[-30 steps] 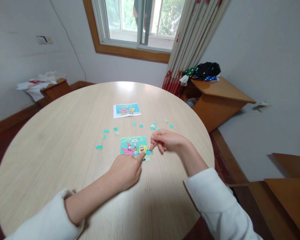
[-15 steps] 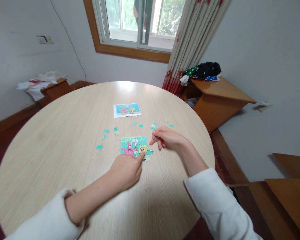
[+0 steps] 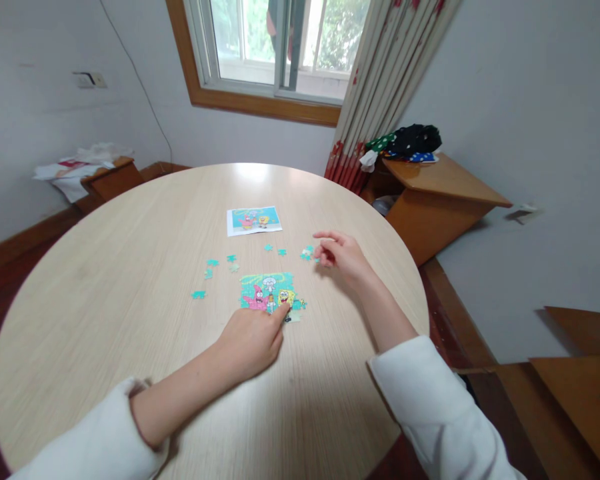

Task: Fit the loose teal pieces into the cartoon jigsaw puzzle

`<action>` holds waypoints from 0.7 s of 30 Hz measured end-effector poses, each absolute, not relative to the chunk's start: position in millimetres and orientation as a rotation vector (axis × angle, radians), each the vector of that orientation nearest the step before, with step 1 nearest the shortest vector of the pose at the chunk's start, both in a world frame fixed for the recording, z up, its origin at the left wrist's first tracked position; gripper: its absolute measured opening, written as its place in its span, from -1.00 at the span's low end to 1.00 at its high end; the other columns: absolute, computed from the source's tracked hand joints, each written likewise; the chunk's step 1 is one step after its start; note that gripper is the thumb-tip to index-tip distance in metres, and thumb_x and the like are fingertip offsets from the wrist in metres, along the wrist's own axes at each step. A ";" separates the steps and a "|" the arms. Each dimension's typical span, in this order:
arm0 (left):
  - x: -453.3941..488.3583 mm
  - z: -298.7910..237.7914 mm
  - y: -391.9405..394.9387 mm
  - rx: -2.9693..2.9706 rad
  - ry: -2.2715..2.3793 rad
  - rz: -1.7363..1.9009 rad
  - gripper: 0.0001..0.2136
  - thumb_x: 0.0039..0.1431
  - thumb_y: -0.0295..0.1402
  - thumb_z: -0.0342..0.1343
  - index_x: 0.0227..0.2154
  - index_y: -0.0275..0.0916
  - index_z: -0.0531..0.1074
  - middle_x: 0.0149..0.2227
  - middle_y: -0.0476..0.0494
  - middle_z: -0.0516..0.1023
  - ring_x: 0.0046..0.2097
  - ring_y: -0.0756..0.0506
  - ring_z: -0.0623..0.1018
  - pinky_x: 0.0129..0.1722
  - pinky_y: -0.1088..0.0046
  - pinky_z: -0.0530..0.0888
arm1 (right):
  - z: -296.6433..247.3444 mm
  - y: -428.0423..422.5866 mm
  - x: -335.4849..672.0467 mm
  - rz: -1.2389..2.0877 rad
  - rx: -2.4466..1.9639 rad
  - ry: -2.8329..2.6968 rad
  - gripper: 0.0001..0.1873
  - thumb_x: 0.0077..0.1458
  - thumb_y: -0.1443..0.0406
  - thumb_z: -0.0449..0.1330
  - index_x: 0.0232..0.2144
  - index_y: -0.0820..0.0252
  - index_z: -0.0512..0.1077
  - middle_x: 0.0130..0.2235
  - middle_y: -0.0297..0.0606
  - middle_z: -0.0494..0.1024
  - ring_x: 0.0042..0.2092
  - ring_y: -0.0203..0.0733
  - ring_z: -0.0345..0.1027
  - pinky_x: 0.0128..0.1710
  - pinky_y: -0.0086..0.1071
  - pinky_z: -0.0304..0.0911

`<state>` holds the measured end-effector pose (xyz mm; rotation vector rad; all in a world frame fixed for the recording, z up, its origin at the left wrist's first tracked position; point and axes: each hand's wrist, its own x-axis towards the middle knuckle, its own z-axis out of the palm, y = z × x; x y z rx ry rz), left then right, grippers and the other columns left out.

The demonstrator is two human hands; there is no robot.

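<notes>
A partly joined jigsaw puzzle (image 3: pixel 267 283) lies on the round table, showing a pink starfish, a pale squid-like figure and a yellow sponge character. My left hand (image 3: pixel 253 337) rests against its near edge, the outstretched index fingertip on the sponge character and the other fingers curled under. My left hand covers part of the puzzle's lower side. My right hand (image 3: pixel 344 257) hovers to the puzzle's upper right, index finger extended, the others loosely bent, and nothing visible in it. Just left of its fingers sit loose puzzle pieces (image 3: pixel 307 253); pieces farther right are hidden behind this hand.
A printed reference picture (image 3: pixel 255 221) lies beyond the puzzle. Several teal pieces are scattered at the left, including one piece (image 3: pixel 199 295), and two lie behind the puzzle, one piece (image 3: pixel 282 252) among them. A wooden cabinet (image 3: pixel 445 180) with cloths stands beyond the table's right edge.
My right hand has moved away from the puzzle's right edge, up and to the right, over the loose pieces there. My left hand has stayed in place.
</notes>
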<state>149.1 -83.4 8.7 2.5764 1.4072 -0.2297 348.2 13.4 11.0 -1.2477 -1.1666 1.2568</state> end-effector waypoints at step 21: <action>151.1 10.6 -86.1 2.536 1.412 -0.255 -0.49 0.19 -0.43 -0.19 0.22 -0.27 0.16 -0.31 -0.29 0.62 -0.32 -0.23 0.59 -0.38 0.32 0.39 | -26.0 30.5 366.2 0.359 -1.569 -1.977 -0.79 0.03 0.28 0.22 -0.24 0.15 0.56 -0.19 -0.15 0.53 -0.12 -0.08 0.35 -0.04 -0.12 0.11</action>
